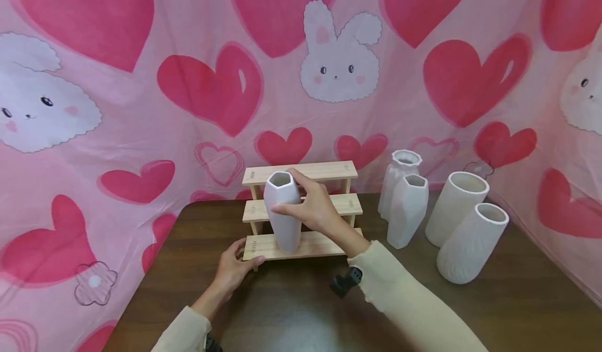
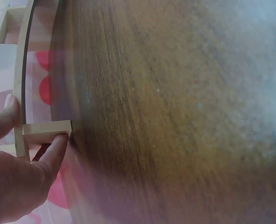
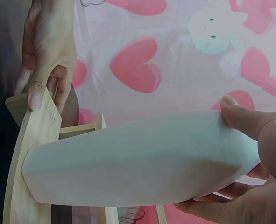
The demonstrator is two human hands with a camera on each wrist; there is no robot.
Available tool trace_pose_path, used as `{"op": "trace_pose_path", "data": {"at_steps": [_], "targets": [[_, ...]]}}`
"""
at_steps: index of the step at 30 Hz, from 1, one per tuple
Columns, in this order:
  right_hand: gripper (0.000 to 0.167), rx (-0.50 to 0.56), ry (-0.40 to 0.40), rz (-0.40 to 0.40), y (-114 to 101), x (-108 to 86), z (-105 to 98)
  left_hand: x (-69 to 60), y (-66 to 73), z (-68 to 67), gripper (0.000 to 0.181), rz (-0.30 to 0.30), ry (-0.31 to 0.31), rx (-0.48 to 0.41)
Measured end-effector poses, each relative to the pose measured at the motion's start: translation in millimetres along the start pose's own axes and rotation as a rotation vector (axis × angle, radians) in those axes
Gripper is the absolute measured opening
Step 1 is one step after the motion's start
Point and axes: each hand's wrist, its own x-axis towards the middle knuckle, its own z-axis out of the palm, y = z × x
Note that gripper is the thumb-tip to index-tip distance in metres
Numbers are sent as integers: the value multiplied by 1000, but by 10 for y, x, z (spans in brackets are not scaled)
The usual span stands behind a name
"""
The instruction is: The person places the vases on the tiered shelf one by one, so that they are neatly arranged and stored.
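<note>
A white faceted vase with a five-sided mouth stands upright on the lowest step of a three-step wooden display shelf. My right hand grips the vase near its top, thumb on one side and fingers behind. In the right wrist view the base of the vase meets the step's board. My left hand holds the left end of that lowest step. The left wrist view shows its thumb over the board and a finger against the short wooden leg below.
To the right on the dark wood table stand a fluted vase, another faceted vase, a wide white vase and a textured white vase. A pink cloth with hearts and rabbits hangs behind.
</note>
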Motion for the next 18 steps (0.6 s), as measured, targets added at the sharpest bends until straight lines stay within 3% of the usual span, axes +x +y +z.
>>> {"op": "trace_pose_path", "data": {"at_steps": [4, 8, 18], "targets": [[68, -31, -8, -5, -9, -7, -3, -10, 7, -3, 75, -9, -2, 14], [81, -84, -30, 13, -24, -52, -66, -8, -4, 4, 76, -11, -10, -17], [93, -119, 46, 36, 45, -349, -507, -24, -9, -7, 76, 2, -12, -33]]}}
